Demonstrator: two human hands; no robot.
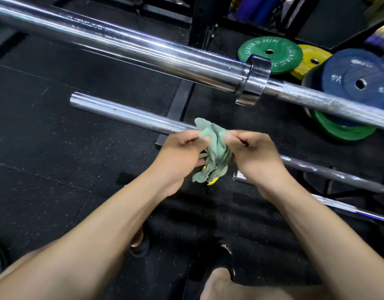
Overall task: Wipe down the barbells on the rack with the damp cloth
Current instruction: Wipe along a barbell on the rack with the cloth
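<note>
Both hands are on the cloth: the left hand (182,152) and right hand (255,155) each pinch the bunched green cloth (215,152) between them, close together, in mid-air above the lower barbell's sleeve (126,114). No bar is being touched by the cloth at this point.

Risks from here: the cloth is a loose wad, so I judge it could skate over the chrome and miss patches unless it is spread or wrapped round. The knurled shaft of the top barbell (143,48) may snag the fabric. A hard push might also roll a bar on the rack.

The count: one cloth and two hands. Four bars, I make it, though the lower right ones are partly hidden. Weight plates: two green, one yellow, one blue (355,79), plus a dark one half hidden.
</note>
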